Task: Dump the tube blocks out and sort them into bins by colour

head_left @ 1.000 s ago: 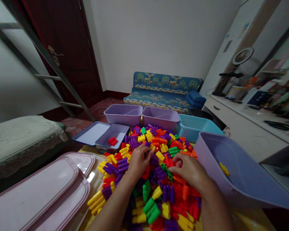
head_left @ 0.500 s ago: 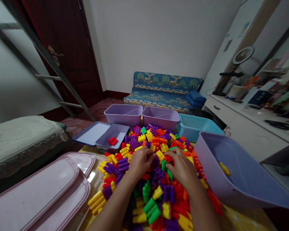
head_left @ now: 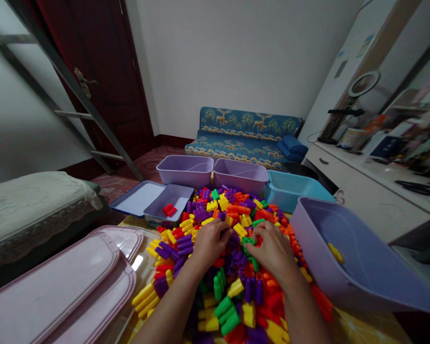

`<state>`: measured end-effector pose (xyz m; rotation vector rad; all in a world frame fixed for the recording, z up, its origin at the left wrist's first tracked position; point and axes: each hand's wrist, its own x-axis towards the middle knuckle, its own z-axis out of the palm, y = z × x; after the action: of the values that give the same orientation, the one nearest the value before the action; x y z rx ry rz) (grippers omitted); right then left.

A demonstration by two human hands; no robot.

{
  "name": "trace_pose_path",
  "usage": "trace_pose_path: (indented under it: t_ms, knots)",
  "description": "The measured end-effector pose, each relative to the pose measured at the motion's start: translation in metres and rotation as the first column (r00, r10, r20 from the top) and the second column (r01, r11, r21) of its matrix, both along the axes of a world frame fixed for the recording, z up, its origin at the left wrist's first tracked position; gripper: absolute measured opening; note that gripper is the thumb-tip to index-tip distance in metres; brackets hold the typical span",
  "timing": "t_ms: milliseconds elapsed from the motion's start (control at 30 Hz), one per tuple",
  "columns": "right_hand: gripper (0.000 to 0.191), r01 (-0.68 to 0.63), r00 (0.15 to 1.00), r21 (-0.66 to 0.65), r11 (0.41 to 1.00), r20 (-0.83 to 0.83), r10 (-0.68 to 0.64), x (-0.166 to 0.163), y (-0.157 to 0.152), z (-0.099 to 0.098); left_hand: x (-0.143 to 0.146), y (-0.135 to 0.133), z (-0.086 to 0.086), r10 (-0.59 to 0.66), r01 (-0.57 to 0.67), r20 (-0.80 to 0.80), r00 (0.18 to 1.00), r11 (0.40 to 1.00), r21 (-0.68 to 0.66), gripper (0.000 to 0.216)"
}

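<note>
Centre frame, the right hand (head_left: 272, 244) curls narrow at a green toy block (head_left: 249, 241); held? Can't tell, nor the left hand's (head_left: 212, 240) grip. Careless nudges could spill heaped blocks (head_left: 236, 259) off the surface (head_left: 361, 325)!

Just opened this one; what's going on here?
A person reaches over a pile of coloured plastic pieces. The right hand is at a green piece, though its grip is unclear; the left hand is bent over the pile, and whether it holds anything is hidden. Some red plastic lies in the open box at far left, some yellow plastic in the lilac bin at right.
</note>
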<state>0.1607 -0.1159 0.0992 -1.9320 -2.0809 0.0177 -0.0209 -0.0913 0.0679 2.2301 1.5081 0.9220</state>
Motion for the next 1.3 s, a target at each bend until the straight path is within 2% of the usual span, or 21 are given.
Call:
trace_pose_path:
  t_ms: [167,267,367,433,500,567,667,733,867,933,1000,1100,1200,1300]
  knots:
    - [0.016,0.015,0.983,0.018,1.000,-0.181,-0.011,0.002,0.004,-0.002,0.000,0.000,0.000,0.001,-0.001,-0.005,1.000,1.000,-0.008,0.020]
    - [0.015,0.063,0.921,0.001,0.998,-0.385,-0.058,0.003,0.006,-0.001,0.000,0.000,0.000,0.008,-0.008,-0.004,1.000,1.000,-0.008,0.019]
    - [0.018,0.073,0.841,0.038,0.997,-0.539,-0.041,0.001,0.007,-0.002,0.001,-0.001,0.000,-0.002,0.002,0.062,0.998,1.000,-0.005,0.019]
    - [0.021,0.080,0.769,0.067,0.995,-0.638,-0.019,-0.003,0.008,-0.004,0.002,-0.002,0.003,-0.026,0.026,0.165,0.986,1.000,0.003,0.022]
    - [0.026,0.079,0.644,0.079,0.994,-0.765,0.010,-0.009,0.008,-0.004,0.003,-0.004,0.006,-0.066,0.067,0.254,0.965,0.998,0.008,0.035]
    - [0.030,0.059,0.518,0.091,0.994,-0.854,0.047,-0.017,0.007,-0.004,0.005,-0.006,0.010,-0.098,0.102,0.263,0.960,0.995,-0.003,0.040]
    - [0.031,0.058,0.443,0.116,0.992,-0.893,0.079,-0.026,0.005,-0.004,0.008,-0.008,0.015,-0.080,0.089,0.206,0.975,0.996,-0.032,0.019]
    - [0.032,0.069,0.395,0.116,0.991,-0.915,0.079,-0.029,0.005,-0.006,0.008,-0.009,0.016,-0.073,0.085,0.227,0.971,0.995,-0.044,0.017]
    - [0.039,0.134,0.152,0.048,0.990,-0.988,0.027,-0.026,0.009,-0.010,0.006,-0.007,0.014,-0.091,0.113,0.283,0.955,0.992,-0.060,0.015]
    - [0.042,0.182,0.032,0.007,0.983,-0.999,0.002,-0.024,0.012,-0.012,0.005,-0.006,0.012,-0.065,0.080,0.256,0.964,0.996,-0.050,0.015]
    - [0.046,0.203,-0.049,-0.030,0.979,-0.999,-0.021,-0.023,0.013,-0.014,0.005,-0.004,0.010,-0.032,0.035,0.233,0.972,0.999,-0.012,0.015]
    - [0.051,0.194,-0.101,-0.061,0.979,-0.994,-0.042,-0.023,0.014,-0.019,0.006,-0.002,0.005,-0.024,0.017,0.217,0.976,0.999,0.034,0.021]
    - [0.048,0.153,-0.083,-0.058,0.986,-0.995,-0.046,-0.023,0.015,-0.021,0.007,0.000,0.003,-0.050,0.048,0.157,0.986,0.999,0.017,0.026]
    - [0.044,0.134,-0.101,-0.081,0.988,-0.993,-0.067,-0.021,0.015,-0.018,0.009,0.005,0.010,-0.053,0.053,0.053,0.997,0.999,0.011,0.028]
